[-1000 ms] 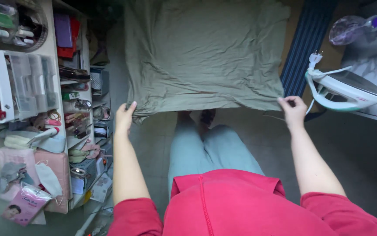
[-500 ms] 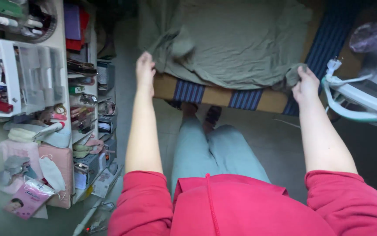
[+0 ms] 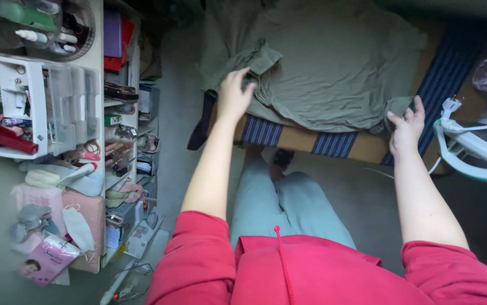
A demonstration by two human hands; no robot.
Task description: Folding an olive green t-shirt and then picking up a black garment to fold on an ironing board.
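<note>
Only the head view here, looking straight down. An olive green t-shirt (image 3: 322,68) is spread over a padded board with a tan and blue striped cover (image 3: 288,135), and it takes up most of the top, with its bottom hem hanging just short of the near edge so the stripes show underneath.

The left hand (image 3: 235,93) is resting on the shirt near the board's near-left corner, fingers loosely spread, right beside a folded-over sleeve. It's touching the fabric, but I can't tell if it's actually pinching any of it.

The right hand (image 3: 407,124) is at the near-right corner, fingers open and splayed, just beside a bunched bit of hem. It looks like it isn't gripping anything.

A white and green iron (image 3: 472,149) sits just off the right edge, cord wrapped at its back. On the left there's a cluttered shelf unit (image 3: 85,113) with clear drawers, and a face mask (image 3: 76,226) lies lower down. Red sleeves and light grey trousers fill the bottom.
</note>
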